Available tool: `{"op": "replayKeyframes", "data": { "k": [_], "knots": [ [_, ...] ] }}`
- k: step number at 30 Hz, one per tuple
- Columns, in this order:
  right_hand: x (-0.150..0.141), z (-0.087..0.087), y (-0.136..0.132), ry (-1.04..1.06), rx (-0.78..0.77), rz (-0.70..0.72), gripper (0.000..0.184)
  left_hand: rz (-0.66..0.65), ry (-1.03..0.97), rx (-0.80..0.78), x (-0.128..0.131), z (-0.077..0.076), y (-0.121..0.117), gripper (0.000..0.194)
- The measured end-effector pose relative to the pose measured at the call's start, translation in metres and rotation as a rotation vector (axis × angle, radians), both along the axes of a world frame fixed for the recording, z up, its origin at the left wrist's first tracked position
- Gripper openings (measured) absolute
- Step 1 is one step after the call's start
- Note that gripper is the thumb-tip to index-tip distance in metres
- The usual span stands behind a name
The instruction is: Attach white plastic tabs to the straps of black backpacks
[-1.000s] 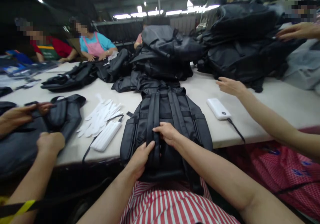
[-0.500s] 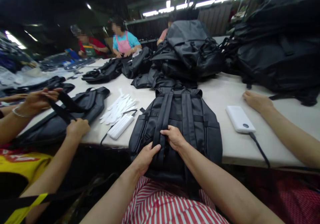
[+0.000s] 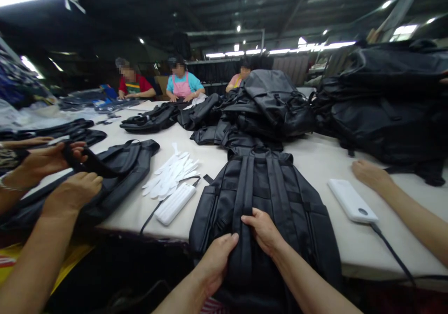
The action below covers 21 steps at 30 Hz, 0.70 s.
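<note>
Pressing my left hand and right hand flat on the soft backpack; its straps offer the best hold.

Black backpack: lower end cut off by the bottom edge. Stacked black bags: right side cut off. Items on far table: too small to identify.
</note>
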State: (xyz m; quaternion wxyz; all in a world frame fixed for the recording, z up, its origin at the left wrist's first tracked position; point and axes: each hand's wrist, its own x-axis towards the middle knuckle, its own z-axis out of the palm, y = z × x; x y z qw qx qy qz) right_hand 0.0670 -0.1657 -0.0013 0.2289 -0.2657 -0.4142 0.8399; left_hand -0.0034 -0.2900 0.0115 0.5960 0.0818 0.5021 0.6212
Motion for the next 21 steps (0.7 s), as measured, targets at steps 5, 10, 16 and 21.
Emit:
{"op": "replayKeyframes", "data": {
  "k": [5, 10, 16, 21],
  "knots": [
    [0.001, 0.009, -0.003, -0.076, 0.037, 0.042, 0.02, 0.033, 0.017, 0.014, -0.002, -0.01, 0.002, 0.021],
    [0.002, 0.009, -0.005, -0.205, 0.107, 0.089, 0.023, 0.098, 0.078, -0.035, -0.002, -0.021, 0.003, 0.022],
    [0.013, 0.009, 0.004, -0.505, 0.406, 0.175, 0.03, 0.084, 0.164, -0.027, -0.006, -0.035, 0.005, 0.021],
    [0.007, 0.065, 0.039, -0.905, 1.289, -0.215, 0.045, 0.017, 0.163, 0.016, -0.002, -0.046, 0.009, 0.016]
  ]
}}
